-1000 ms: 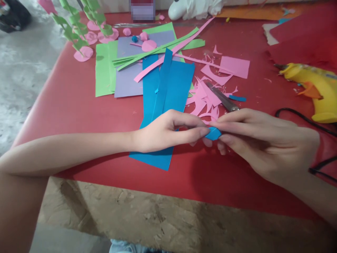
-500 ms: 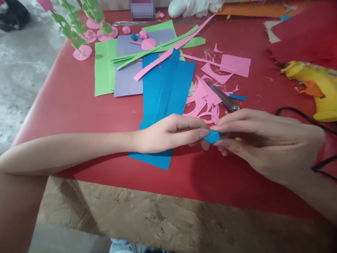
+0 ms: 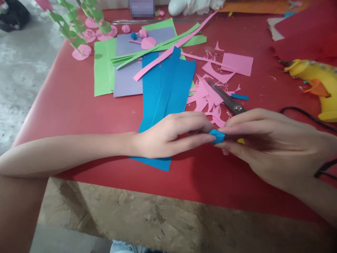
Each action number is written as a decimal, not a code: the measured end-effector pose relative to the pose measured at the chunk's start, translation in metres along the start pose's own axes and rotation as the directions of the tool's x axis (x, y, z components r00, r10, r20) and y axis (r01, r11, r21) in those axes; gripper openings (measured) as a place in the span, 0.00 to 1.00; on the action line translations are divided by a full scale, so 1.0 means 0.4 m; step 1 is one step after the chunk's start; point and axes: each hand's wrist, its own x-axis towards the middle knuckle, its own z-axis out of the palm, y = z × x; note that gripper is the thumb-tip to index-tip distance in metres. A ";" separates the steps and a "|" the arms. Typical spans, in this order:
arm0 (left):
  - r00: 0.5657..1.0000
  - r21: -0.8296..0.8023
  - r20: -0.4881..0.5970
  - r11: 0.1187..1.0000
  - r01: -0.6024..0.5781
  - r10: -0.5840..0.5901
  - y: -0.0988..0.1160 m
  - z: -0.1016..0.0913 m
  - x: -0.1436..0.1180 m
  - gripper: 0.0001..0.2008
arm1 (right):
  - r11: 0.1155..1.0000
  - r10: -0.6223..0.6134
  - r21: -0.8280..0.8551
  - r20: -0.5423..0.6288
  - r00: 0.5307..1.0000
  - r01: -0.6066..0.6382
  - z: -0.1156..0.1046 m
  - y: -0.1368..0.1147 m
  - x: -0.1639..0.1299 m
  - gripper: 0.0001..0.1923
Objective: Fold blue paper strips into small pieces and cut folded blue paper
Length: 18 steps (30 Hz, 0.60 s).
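Blue paper, a small rolled piece (image 3: 217, 135), sits pinched between the left hand (image 3: 168, 137) and right hand (image 3: 265, 144), both grips clamped on it just above the red desk (image 3: 79, 105), at 4 o'clock from the long blue paper strips (image 3: 165, 88). Light, soft and easily crushed, it is best held by its edges with fingertips. Against the earlier frame, the roll looks tighter and the hands sit slightly further right.
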 end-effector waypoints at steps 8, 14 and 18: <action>0.994 0.227 -0.026 0.969 -0.098 0.106 -0.002 0.001 -0.001 0.13 | 0.997 -0.028 -0.072 -0.004 1.000 0.028 0.013 0.002 -0.012 0.13; 0.991 0.248 -0.067 0.964 -0.096 0.116 -0.006 -0.002 -0.003 0.12 | 0.981 -0.087 -0.177 -0.036 0.996 0.079 0.009 -0.014 0.000 0.07; 0.996 0.144 -0.005 0.986 -0.084 0.086 -0.008 -0.004 -0.003 0.11 | 0.970 -0.154 -0.194 -0.008 0.988 0.149 -0.004 -0.021 0.003 0.08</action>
